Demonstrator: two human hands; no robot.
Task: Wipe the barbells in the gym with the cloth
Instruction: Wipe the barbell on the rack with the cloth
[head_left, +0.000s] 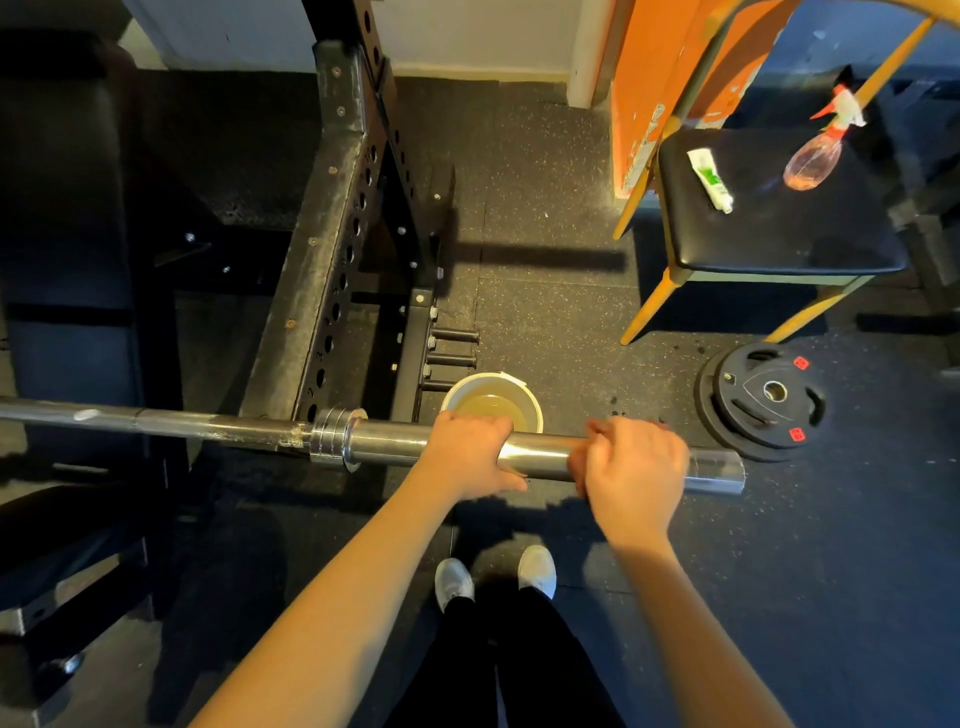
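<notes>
Fingers of the left hand curl over the barbell sleeve, thumb beneath. The right hand wraps it nearer its end, centre right. The sleeve is chrome (bright, reflective); the duller, scuffed shaft runs to the left edge. Behind the hands, a white bucket holds murky yellowish water on the speckled black rubber floor.
</notes>
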